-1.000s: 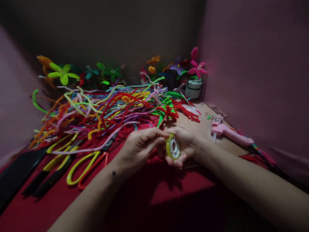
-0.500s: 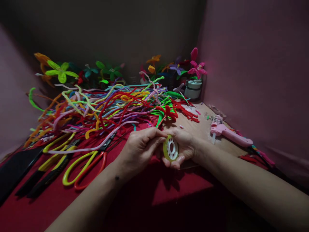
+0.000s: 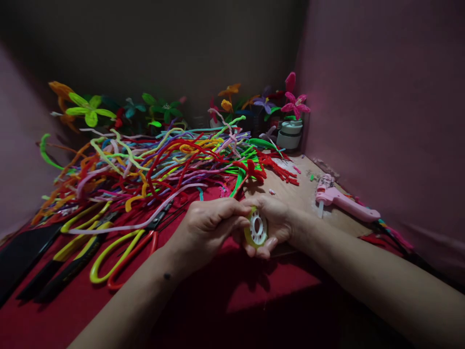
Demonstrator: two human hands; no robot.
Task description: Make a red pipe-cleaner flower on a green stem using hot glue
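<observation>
A small roll of yellow-green tape (image 3: 250, 237) with a white, holed core is in my right hand (image 3: 278, 220), whose fingers curl round it from behind and below. My left hand (image 3: 212, 223) is closed, with thumb and forefinger pinched at the roll's upper left edge. Whether a loose end of tape lies between those fingertips is too small to see. Just beyond my hands a red pipe-cleaner flower (image 3: 251, 170) rests, its thin stem and a green strip (image 3: 238, 183) running down towards my fingers. Their lower ends are hidden behind my hands.
A heap of coloured pipe cleaners (image 3: 174, 155) covers the back left. Yellow-and-black pliers (image 3: 72, 247) and red-and-yellow scissors (image 3: 125, 254) lie on the red cloth (image 3: 203, 310). At right a pink glue gun (image 3: 341, 203) lies on a board (image 3: 290, 203). Pipe-cleaner flowers (image 3: 296, 104) stand behind.
Both hands and the tape roll have sunk slightly in view. My left hand still pinches at the roll's edge. The whole scene has shifted a little left with the camera.
</observation>
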